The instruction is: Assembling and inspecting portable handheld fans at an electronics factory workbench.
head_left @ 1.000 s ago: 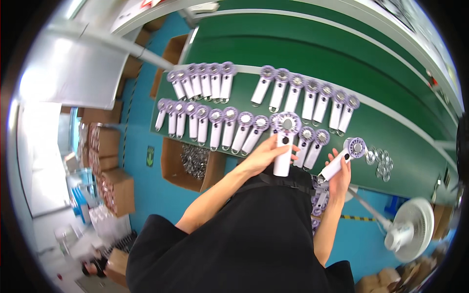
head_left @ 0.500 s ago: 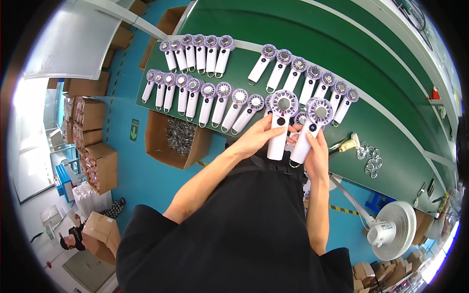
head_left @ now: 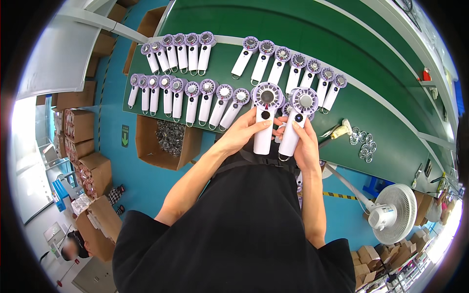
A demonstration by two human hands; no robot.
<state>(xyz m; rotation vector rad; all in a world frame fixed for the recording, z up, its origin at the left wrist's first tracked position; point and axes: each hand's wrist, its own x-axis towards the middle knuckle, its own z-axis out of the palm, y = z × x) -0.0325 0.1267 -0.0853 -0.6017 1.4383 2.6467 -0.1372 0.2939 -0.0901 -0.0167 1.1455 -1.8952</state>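
Observation:
In my left hand I grip a white handheld fan by its handle, fingers wrapped round it and thumb near its dark round button. Its purple-rimmed head points away from me, and its hub looks dark. My right hand is closed on a second handheld fan, with a silver hub and a metal loop at the handle's lower end. The two fans are side by side over the table's near edge. More fans are partly hidden behind them.
Several similar fans lie in rows on the green table. Right of my hands are a cream-coloured tool and clear rings. A carton of shiny pieces stands below left; a standing fan is at right. Another person is beside a carton.
The whole view has shifted, so the table and fans sit further left in the picture. Both hands keep their fans. The left fan's hub looked silver before and looks dark now.

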